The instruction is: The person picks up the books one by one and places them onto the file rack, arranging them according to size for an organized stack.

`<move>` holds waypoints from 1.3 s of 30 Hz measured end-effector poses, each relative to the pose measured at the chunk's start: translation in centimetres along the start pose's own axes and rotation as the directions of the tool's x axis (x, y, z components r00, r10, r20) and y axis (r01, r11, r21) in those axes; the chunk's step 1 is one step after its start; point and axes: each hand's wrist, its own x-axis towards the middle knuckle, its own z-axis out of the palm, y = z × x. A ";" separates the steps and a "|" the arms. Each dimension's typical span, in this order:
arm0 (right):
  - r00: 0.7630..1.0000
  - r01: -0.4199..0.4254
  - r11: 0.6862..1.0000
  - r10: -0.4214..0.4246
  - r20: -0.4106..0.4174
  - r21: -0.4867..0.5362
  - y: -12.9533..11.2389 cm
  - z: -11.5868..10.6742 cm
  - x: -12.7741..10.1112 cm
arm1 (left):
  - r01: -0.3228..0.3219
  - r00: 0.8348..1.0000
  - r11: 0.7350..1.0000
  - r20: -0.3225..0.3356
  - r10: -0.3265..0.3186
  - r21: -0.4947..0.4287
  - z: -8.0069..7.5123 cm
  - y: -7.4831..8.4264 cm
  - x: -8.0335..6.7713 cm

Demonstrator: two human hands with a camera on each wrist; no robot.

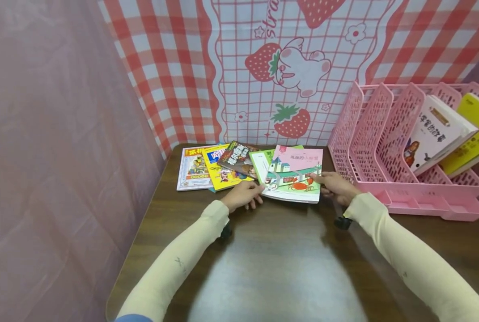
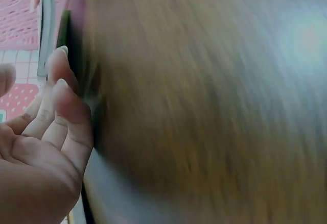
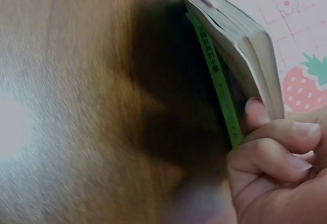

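A pink picture book point(image 1: 295, 174) with a red crab on its cover is held between my two hands above the other books. My right hand point(image 1: 337, 188) grips its right edge, thumb over the cover and fingers curled beneath. At the lower left corner my left hand point(image 1: 243, 195) pinches the book, its other fingers bent below. In the right wrist view, the book's pale page edges point(image 3: 255, 50) tilt above a green book spine point(image 3: 217, 81). Partly hidden under the pink book, a green-and-white book point(image 1: 259, 165) shows its left side.
Left of it several books overlap: a dark one point(image 1: 237, 158), a yellow one point(image 1: 225, 174) and a white-bordered one point(image 1: 192, 172). A pink file rack point(image 1: 420, 197) at the right holds a white book point(image 1: 436, 134) and a yellow-green book point(image 1: 478, 132). A strawberry-print curtain point(image 1: 239, 96) hangs behind.
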 end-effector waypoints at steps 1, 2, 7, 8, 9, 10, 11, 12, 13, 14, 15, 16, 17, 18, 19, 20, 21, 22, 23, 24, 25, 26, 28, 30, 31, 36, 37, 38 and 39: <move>1.000 0.011 0.999 -0.011 0.010 0.042 0.1 0.2 0.0 | 0.011 1.000 0.999 0.002 -0.011 -0.043 0.1 0.0 0.0; 1.000 0.017 0.997 -0.019 0.016 0.076 0.1 0.4 0.0 | 0.024 1.000 0.995 0.005 -0.024 -0.093 0.2 0.0 0.1; 0.997 0.014 0.997 -0.020 0.079 0.075 0.3 1.2 0.2 | 0.085 0.996 0.932 0.050 -0.072 -0.351 0.7 0.2 0.5; 0.996 0.015 0.999 -0.017 0.082 0.032 0.4 1.3 0.3 | 0.087 0.996 0.918 0.056 -0.071 -0.387 0.7 0.2 0.6; 0.996 0.015 1.000 -0.013 0.085 -0.022 0.4 1.4 0.3 | 0.084 0.996 0.905 0.056 -0.067 -0.416 0.7 0.2 0.7; 0.997 0.008 0.997 -0.001 0.082 -0.081 0.3 1.5 0.3 | 0.079 0.997 0.895 0.054 -0.061 -0.439 0.7 0.3 0.8; 0.997 0.006 0.990 0.005 0.079 -0.143 0.4 1.6 0.3 | 0.071 0.997 0.890 0.048 -0.056 -0.451 0.7 0.3 0.8; 0.997 0.003 0.980 0.012 0.073 -0.200 0.4 1.6 0.2 | 0.068 0.998 0.883 0.040 -0.056 -0.464 0.6 0.2 0.7; 0.998 -0.004 0.968 0.021 0.064 -0.249 0.4 1.6 0.1 | 0.061 0.998 0.874 0.029 -0.054 -0.482 0.6 0.2 0.7; 0.998 -0.008 0.959 0.025 0.057 -0.284 0.5 1.6 0.0 | 0.054 0.998 0.866 0.017 -0.052 -0.497 0.5 0.1 0.6; 0.998 -0.009 0.951 0.027 0.056 -0.310 0.6 1.5 -0.1 | 0.052 0.998 0.853 0.008 -0.056 -0.519 0.4 0.0 0.6; 0.998 -0.007 0.944 0.025 0.052 -0.330 0.6 1.5 -0.2 | 0.051 0.998 0.840 0.001 -0.060 -0.540 0.4 -0.1 0.5; 0.999 0.003 0.941 0.014 0.049 -0.339 0.7 1.4 -0.3 | 0.049 0.998 0.825 -0.006 -0.064 -0.562 0.3 -0.1 0.5; 0.999 0.014 0.939 0.002 0.047 -0.343 0.8 1.4 -0.4 | 0.048 0.998 0.806 -0.012 -0.068 -0.590 0.3 -0.2 0.4; 0.999 0.022 0.939 -0.009 0.041 -0.344 0.8 1.3 -0.4 | 0.039 0.998 0.789 -0.017 -0.063 -0.613 0.3 -0.2 0.4; 0.999 0.034 0.939 -0.022 0.039 -0.342 0.8 1.2 -0.5 | 0.033 0.998 0.776 -0.022 -0.059 -0.630 0.3 -0.1 0.3; 0.999 0.043 0.941 -0.033 0.036 -0.335 0.8 1.2 -0.6 | 0.024 0.998 0.764 -0.025 -0.052 -0.645 0.2 -0.1 0.3; 0.998 0.053 0.944 -0.043 0.038 -0.327 0.7 1.1 -0.6 | 0.013 0.999 0.755 -0.029 -0.043 -0.656 0.2 -0.1 0.2; 0.998 0.062 0.949 -0.050 0.045 -0.310 0.7 1.1 -0.7 | 0.003 0.999 0.747 -0.030 -0.031 -0.665 0.1 -0.1 0.2; 0.997 0.075 0.953 -0.061 0.056 -0.293 0.5 1.1 -0.7 | -0.009 0.999 0.741 -0.031 -0.016 -0.672 0.1 -0.1 0.1; 0.995 0.087 0.960 -0.072 0.066 -0.266 0.3 1.2 -0.8 | -0.019 1.000 0.736 -0.029 -0.001 -0.677 0.0 0.0 0.0; 0.993 0.099 0.968 -0.082 0.079 -0.231 0.1 1.3 -0.8 | -0.027 1.000 0.732 -0.025 0.013 -0.680 0.0 0.0 0.0; 0.988 0.124 0.981 -0.107 0.115 -0.152 -0.3 1.5 -0.9 | -0.042 0.999 0.735 -0.009 0.050 -0.677 -0.1 0.0 -0.1; 0.978 0.159 0.985 -0.146 0.152 -0.074 -0.8 1.7 -0.9 | -0.054 0.996 0.746 0.016 0.086 -0.664 -0.2 0.1 -0.2; 0.972 0.170 0.985 -0.162 0.167 -0.035 -1.1 1.8 -1.0 | -0.059 0.994 0.754 0.030 0.104 -0.654 -0.2 0.1 -0.3; 0.953 0.215 0.976 -0.217 0.212 0.037 -1.8 2.1 -1.3 | -0.070 0.989 0.809 0.065 0.132 -0.583 -0.3 -0.1 -0.5; 0.953 0.220 0.975 -0.222 0.208 0.033 -1.8 2.1 -1.5 | -0.066 0.990 0.821 0.064 0.124 -0.567 -0.3 -0.1 -0.6; 0.952 0.229 0.973 -0.229 0.203 0.025 -1.9 2.0 -1.6 | -0.063 0.991 0.835 0.062 0.116 -0.547 -0.3 -0.2 -0.6; 0.951 0.244 0.970 -0.241 0.194 0.011 -1.9 2.0 -1.7 | -0.061 0.992 0.850 0.062 0.110 -0.524 -0.3 -0.2 -0.7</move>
